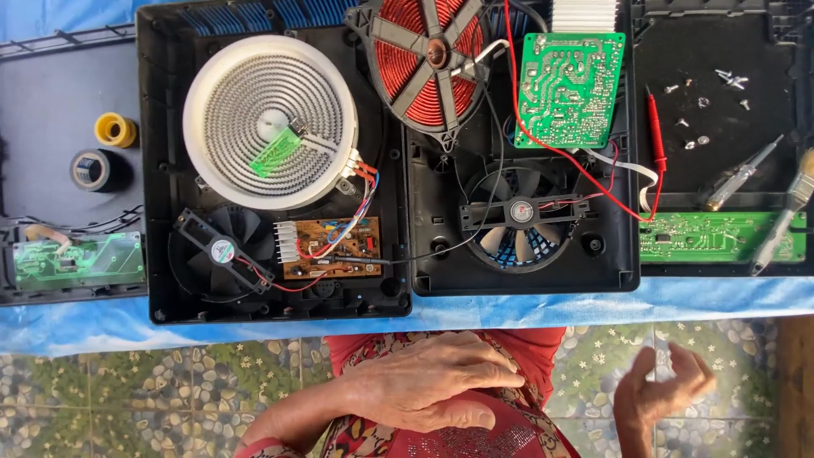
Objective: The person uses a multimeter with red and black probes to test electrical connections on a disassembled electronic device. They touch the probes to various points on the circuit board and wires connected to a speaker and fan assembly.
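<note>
A long surface [526, 301] with a blue cloth holds two opened cooker bases side by side. The left black base [161, 254] is the nearest thing to the hands. It sits at the front edge of the surface, just above the person's lap. It looks big, flat and stiff, and likely a bit heavy. The safe place to grab it seems to be the plain black rim, one hand on each side, because the parts inside look easy to break.

Inside it lies a round white heating coil [270, 121]. Below that are a small black fan [222, 250], a brown circuit board [331, 248] and thin red and blue wires that look soft and easy to pull loose.

The right base [623, 263] has a red coil [428, 59], a green board [568, 89] and a bigger fan [521, 212].

The left hand [428, 382] lies flat on the red clothes, fingers loose, holding nothing. The right hand [666, 386] is raised over the pebble floor, half open, fingers curled, and empty.
</note>
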